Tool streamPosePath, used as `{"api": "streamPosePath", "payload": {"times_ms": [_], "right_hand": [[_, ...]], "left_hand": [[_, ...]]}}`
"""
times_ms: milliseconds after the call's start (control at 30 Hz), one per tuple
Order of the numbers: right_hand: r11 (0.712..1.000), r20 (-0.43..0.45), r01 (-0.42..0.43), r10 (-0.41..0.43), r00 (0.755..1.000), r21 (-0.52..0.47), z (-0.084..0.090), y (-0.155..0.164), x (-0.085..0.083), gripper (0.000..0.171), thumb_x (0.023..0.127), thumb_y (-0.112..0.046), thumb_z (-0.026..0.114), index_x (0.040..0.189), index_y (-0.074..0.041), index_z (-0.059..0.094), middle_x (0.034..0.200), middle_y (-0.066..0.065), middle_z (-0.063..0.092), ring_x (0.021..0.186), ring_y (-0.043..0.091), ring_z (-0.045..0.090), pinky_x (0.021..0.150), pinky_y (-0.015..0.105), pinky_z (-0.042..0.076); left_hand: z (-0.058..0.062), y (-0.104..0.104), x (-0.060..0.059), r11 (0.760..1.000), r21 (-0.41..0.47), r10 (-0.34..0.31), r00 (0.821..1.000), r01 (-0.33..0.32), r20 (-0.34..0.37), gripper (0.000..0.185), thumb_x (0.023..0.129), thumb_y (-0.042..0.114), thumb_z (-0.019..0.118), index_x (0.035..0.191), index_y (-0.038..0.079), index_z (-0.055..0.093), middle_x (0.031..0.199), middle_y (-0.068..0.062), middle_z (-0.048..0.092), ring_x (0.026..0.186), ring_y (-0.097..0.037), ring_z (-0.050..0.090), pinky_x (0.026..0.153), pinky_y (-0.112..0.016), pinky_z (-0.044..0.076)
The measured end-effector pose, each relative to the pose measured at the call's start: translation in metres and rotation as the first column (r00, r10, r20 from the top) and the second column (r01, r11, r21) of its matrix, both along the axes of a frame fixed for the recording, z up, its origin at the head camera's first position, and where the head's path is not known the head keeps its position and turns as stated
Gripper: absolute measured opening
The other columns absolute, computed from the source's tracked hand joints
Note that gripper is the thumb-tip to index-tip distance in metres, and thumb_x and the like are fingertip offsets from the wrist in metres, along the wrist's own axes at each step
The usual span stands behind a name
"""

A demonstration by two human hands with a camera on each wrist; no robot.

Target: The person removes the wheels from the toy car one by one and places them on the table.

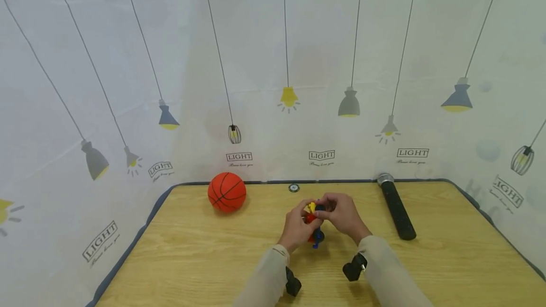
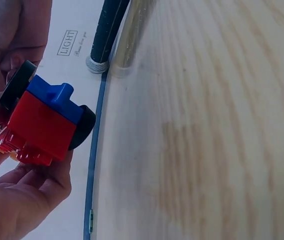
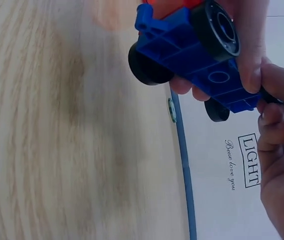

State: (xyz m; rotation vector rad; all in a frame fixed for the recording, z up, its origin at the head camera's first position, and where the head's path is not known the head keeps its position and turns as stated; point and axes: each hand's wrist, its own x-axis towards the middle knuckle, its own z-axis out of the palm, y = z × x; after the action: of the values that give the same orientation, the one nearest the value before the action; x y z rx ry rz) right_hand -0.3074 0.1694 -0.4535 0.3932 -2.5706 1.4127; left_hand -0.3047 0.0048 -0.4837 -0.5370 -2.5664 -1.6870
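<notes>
A toy block car (image 1: 314,224) with a blue chassis, black wheels, a red body and a yellow piece on top is held above the wooden table (image 1: 192,259) by both hands. My left hand (image 1: 298,226) grips its red body (image 2: 42,127) from the left. My right hand (image 1: 341,214) curls over its top and far end, fingertips pinching near a wheel. The right wrist view shows the blue underside (image 3: 196,60) and the black wheels (image 3: 215,30). In the left wrist view the fingers (image 2: 27,200) cradle the car from below.
An orange basketball (image 1: 227,192) sits at the table's back left. A black cylinder with a silver end (image 1: 396,210) lies at the back right, also seen as the black cylinder (image 2: 107,32) in the left wrist view. A small round disc (image 1: 293,187) lies by the back edge. A printed curtain (image 1: 273,60) surrounds the table.
</notes>
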Motion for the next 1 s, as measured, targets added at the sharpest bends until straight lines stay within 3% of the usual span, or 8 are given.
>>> {"api": "streamPosePath", "payload": {"times_ms": [233,300,400,500,667,800,1000], "right_hand": [[0.999,-0.052,0.034,-0.033,0.998,0.023,-0.003,-0.002,0.003,0.011,0.081,-0.008,0.082,0.088,-0.011,0.074,0.073,0.001,0.063,0.065,0.014,0.050,0.057,0.022,0.042],[0.999,-0.107,0.017,-0.012,0.994,0.049,-0.002,-0.002,0.005,0.011,0.081,-0.006,0.082,0.088,-0.011,0.076,0.073,0.000,0.064,0.064,0.013,0.049,0.057,0.022,0.043],[0.998,-0.125,-0.023,0.029,0.992,0.054,0.001,-0.001,0.004,0.009,0.084,-0.008,0.080,0.092,-0.011,0.077,0.072,0.000,0.064,0.059,0.010,0.052,0.054,0.023,0.047],[0.998,-0.040,-0.059,0.058,0.998,-0.037,0.002,0.003,0.001,0.013,0.089,-0.009,0.075,0.102,-0.008,0.075,0.076,0.006,0.065,0.059,0.009,0.058,0.055,0.026,0.053],[0.979,0.097,-0.032,0.052,0.994,-0.199,-0.002,0.014,-0.005,0.022,0.094,-0.006,0.067,0.116,-0.001,0.070,0.093,0.020,0.067,0.069,0.016,0.067,0.065,0.029,0.058],[0.981,0.163,0.024,0.008,0.987,-0.195,-0.010,0.016,-0.011,0.024,0.095,-0.005,0.066,0.118,-0.001,0.069,0.094,0.020,0.070,0.069,0.017,0.068,0.067,0.033,0.059],[0.977,0.254,0.116,-0.068,0.965,-0.179,-0.025,0.012,-0.023,0.021,0.092,-0.002,0.068,0.113,0.002,0.068,0.091,0.018,0.073,0.066,0.019,0.069,0.067,0.036,0.060]], "left_hand": [[0.001,0.001,-0.001,1.000,0.014,0.000,0.999,-0.001,0.038,0.045,0.091,0.023,0.074,0.133,0.015,0.061,0.093,-0.009,0.074,0.070,-0.005,0.060,0.061,-0.020,0.050],[-0.003,-0.002,-0.003,1.000,0.022,0.002,0.997,-0.004,0.079,0.045,0.091,0.024,0.074,0.133,0.014,0.061,0.091,-0.008,0.073,0.069,-0.006,0.060,0.060,-0.020,0.049],[-0.010,-0.010,-0.006,0.999,0.026,0.015,0.991,-0.019,0.134,0.045,0.092,0.024,0.074,0.133,0.015,0.060,0.097,-0.009,0.072,0.074,-0.009,0.063,0.063,-0.024,0.053],[-0.010,-0.019,-0.009,0.997,0.045,0.057,0.985,-0.066,0.163,0.046,0.093,0.023,0.073,0.135,0.018,0.058,0.103,-0.010,0.072,0.084,-0.013,0.066,0.071,-0.031,0.058],[0.000,-0.029,-0.009,0.986,0.123,0.089,0.978,-0.114,0.190,0.050,0.096,0.021,0.069,0.143,0.021,0.052,0.106,-0.015,0.073,0.090,-0.017,0.070,0.083,-0.040,0.060],[0.000,-0.033,-0.009,0.980,0.164,0.077,0.973,-0.114,0.217,0.052,0.097,0.017,0.067,0.146,0.021,0.050,0.104,-0.016,0.070,0.085,-0.017,0.071,0.080,-0.037,0.060],[-0.004,-0.034,-0.009,0.983,0.137,0.094,0.975,-0.123,0.200,0.052,0.097,0.015,0.067,0.146,0.022,0.051,0.103,-0.012,0.066,0.081,-0.014,0.065,0.074,-0.028,0.055]]}}
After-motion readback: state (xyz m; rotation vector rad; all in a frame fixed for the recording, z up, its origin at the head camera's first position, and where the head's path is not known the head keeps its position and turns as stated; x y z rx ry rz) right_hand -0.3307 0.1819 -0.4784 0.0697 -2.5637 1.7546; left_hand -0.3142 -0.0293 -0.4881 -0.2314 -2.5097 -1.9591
